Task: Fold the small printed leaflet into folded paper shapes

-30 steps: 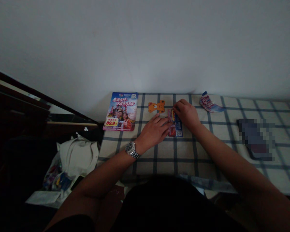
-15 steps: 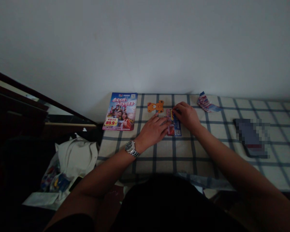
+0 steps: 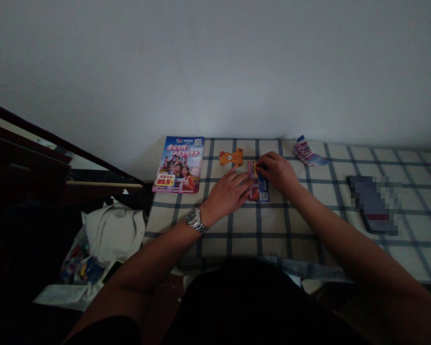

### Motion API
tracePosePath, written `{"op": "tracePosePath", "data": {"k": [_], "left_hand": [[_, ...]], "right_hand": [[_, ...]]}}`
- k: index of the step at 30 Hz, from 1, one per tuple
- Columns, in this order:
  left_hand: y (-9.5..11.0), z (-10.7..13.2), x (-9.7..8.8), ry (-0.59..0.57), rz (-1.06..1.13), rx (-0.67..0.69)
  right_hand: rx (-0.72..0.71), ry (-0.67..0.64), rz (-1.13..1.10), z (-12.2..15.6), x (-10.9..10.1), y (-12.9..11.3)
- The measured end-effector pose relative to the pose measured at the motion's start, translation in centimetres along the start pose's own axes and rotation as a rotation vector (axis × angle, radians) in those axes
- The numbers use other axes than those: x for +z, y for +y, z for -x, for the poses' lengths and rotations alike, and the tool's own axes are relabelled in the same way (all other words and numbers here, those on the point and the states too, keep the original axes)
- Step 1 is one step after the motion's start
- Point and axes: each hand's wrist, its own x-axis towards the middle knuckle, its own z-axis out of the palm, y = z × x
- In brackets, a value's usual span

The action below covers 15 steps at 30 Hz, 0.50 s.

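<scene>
Both hands pressing folded leaflet (image 3: pixel 258 188), long axis running away from person: left hand (image 3: pixel 227 193) lying flat on near-left edge, right hand (image 3: pixel 277 171) seemingly pinching far end.

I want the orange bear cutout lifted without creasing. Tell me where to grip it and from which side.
The orange bear cutout lies flat on the checked tablecloth, just beyond the left hand. Probably pinch its round head at the left end, coming from the left: that side looks free, while the folded leaflet and the right hand crowd its right.
</scene>
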Motion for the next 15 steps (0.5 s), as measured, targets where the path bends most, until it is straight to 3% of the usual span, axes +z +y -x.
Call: {"op": "tracePosePath", "data": {"k": [9,15], "left_hand": [[0.0,-0.1,-0.1,-0.005,-0.011,-0.001],[-0.1,-0.1,0.0,0.000,0.010,0.006]], "right_hand": [[-0.051,-0.013,0.002,2.1,-0.1,-0.5],[-0.004,0.004,0.104,1.1,0.2,-0.5]]}}
